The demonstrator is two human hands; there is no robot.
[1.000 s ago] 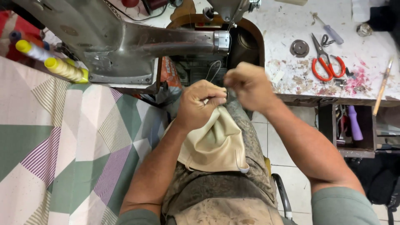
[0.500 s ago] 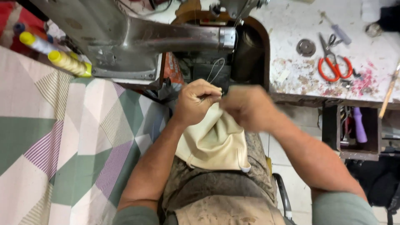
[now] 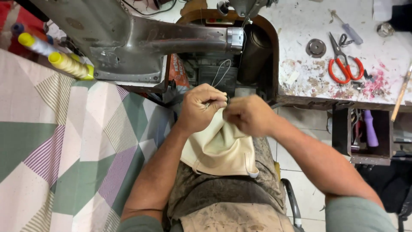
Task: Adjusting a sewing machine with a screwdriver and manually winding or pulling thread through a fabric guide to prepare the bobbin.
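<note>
Patterned cloth [image 3: 64, 146] in green, white and purple fills the left half of my view, spread over the surface below the big grey sewing machine [image 3: 128, 38] whose arm reaches right across the top. Right of it I see a paint-stained white surface [image 3: 309, 64] running to the right edge.

On my lap lies the cream leather piece [image 3: 221, 150], folded and hanging down over the dirty apron [image 3: 231, 202], its upper edge gathered up between both hands. My left hand [image 3: 199, 107] is curled closed, its fingertips pinching the top edge of the cream piece. My right hand [image 3: 249, 115] sits just beside it, touching it, fingers drawn together on the same edge; something small and dark shows where the two hands meet, but I cannot tell what it is. A thin thread loop [image 3: 221, 73] rises from the hands toward the machine.

On the stained surface, near its right edge, lie red-handled scissors [image 3: 343, 64], and just left of them a round metal disc [image 3: 316, 47]. Two yellow thread spools [image 3: 71, 64] lie at the far left edge beside the machine base. A purple-handled tool [image 3: 370, 129] stands in the open compartment under the right surface.
</note>
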